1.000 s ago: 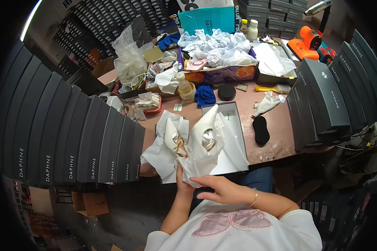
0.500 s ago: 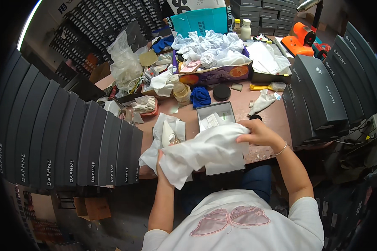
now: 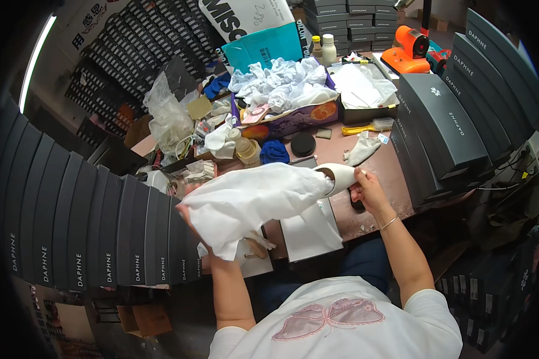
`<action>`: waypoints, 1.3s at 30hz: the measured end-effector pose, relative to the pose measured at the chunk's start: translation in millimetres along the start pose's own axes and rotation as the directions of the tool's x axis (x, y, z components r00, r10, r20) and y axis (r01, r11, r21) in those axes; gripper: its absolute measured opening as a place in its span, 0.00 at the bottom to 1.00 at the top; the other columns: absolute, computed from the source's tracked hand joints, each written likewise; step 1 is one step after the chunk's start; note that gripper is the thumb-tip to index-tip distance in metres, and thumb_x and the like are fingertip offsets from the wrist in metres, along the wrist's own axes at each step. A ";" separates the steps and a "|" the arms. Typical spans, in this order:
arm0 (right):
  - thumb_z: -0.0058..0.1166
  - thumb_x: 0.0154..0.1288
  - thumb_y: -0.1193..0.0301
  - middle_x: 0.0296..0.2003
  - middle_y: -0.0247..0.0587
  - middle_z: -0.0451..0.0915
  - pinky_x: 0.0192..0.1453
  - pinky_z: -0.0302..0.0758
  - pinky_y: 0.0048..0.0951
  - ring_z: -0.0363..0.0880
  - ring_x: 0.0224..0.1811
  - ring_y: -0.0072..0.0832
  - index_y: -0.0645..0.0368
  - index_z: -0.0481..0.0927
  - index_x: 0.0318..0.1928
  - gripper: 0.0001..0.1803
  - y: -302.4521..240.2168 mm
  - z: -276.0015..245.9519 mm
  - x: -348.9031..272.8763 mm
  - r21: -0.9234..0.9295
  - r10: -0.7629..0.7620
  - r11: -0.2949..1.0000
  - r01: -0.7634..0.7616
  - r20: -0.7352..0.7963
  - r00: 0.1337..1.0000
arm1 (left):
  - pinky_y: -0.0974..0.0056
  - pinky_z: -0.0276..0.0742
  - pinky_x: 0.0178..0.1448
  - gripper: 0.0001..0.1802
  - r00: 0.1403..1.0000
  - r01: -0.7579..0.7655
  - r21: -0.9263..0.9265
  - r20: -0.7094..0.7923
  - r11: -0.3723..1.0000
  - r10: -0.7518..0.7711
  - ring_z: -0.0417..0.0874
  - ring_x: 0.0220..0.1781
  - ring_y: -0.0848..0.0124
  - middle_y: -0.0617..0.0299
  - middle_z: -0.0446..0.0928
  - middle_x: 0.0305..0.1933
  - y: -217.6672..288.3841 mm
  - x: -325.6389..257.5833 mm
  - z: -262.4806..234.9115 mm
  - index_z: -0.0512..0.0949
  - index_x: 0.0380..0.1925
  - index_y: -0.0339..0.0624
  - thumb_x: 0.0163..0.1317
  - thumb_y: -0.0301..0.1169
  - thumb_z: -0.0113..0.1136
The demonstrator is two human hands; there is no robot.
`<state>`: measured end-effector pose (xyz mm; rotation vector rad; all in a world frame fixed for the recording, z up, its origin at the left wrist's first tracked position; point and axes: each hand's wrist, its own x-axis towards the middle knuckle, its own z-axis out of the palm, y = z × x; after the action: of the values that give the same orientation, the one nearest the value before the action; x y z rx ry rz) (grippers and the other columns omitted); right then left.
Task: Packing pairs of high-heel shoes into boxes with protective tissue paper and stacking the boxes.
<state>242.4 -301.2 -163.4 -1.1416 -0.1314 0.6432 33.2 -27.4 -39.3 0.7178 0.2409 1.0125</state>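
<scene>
I hold the cream shoe (image 3: 340, 177) raised above the open shoebox (image 3: 310, 230) so the white dust bag (image 3: 251, 200) can wrap it, my right hand (image 3: 365, 190) pinching its exposed end with narrow fingers, my left hand (image 3: 193, 212) gripping the cloth (fingers mostly hidden).

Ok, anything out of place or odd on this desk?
Nothing looks damaged or spilled. The desk is cluttered, though: crumpled tissue heaps over a box at the back. The left hand and right hand hold a pale shoe half inside a white bag.
</scene>
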 end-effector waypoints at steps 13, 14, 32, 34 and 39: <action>0.50 0.69 0.49 0.17 0.28 0.68 0.13 0.59 0.17 0.63 0.11 0.14 0.59 0.76 0.29 0.25 -81.7 -3.0 34.0 -0.204 -0.421 0.902 0.382 -0.210 0.882 | 0.52 0.72 0.59 0.26 0.554 -0.192 0.939 0.345 0.286 -0.758 0.79 0.53 0.60 0.49 0.79 0.49 -170.2 -73.2 -76.2 0.77 0.48 0.32 0.67 0.47 0.53; 0.50 0.69 0.49 0.17 0.28 0.67 0.13 0.58 0.16 0.62 0.11 0.14 0.59 0.76 0.29 0.24 -87.8 -4.2 29.4 -0.202 -0.414 0.903 0.379 -0.174 0.893 | 0.58 0.75 0.53 0.27 0.622 -0.049 0.928 0.317 0.369 -0.716 0.80 0.51 0.64 0.51 0.79 0.47 -156.3 -64.0 -79.6 0.77 0.48 0.32 0.68 0.49 0.52; 0.64 0.55 0.62 0.34 0.40 0.77 0.34 0.77 0.37 0.80 0.34 0.41 0.51 0.75 0.48 0.21 -11.6 131.5 -97.2 -0.688 0.083 0.166 0.707 0.724 0.685 | 0.51 0.80 0.56 0.32 0.440 0.870 0.172 0.155 0.463 -0.885 0.82 0.50 0.56 0.47 0.75 0.53 -57.6 -132.2 -78.0 0.65 0.59 0.33 0.53 0.33 0.60; 0.63 0.54 0.60 0.33 0.42 0.77 0.33 0.77 0.39 0.80 0.35 0.42 0.50 0.75 0.50 0.23 -1.4 134.6 -101.7 -0.751 0.209 0.087 0.655 0.657 0.725 | 0.50 0.79 0.58 0.33 0.500 0.812 0.251 0.166 0.527 -0.850 0.82 0.51 0.56 0.48 0.75 0.53 -61.0 -141.1 -89.7 0.65 0.59 0.33 0.51 0.32 0.61; 0.59 0.58 0.75 0.41 0.36 0.81 0.41 0.77 0.25 0.80 0.39 0.20 0.62 0.75 0.55 0.23 7.2 113.2 -86.6 -0.334 -0.113 0.885 0.324 0.520 0.847 | 0.55 0.82 0.50 0.39 0.488 0.870 -0.038 0.201 0.491 -0.849 0.82 0.46 0.57 0.47 0.75 0.53 -42.8 -135.1 -87.4 0.62 0.61 0.31 0.49 0.35 0.62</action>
<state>122.2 -255.0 -102.0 -1.3199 -0.8638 0.7008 -52.1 -116.8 -150.9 0.4349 0.3448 -0.0300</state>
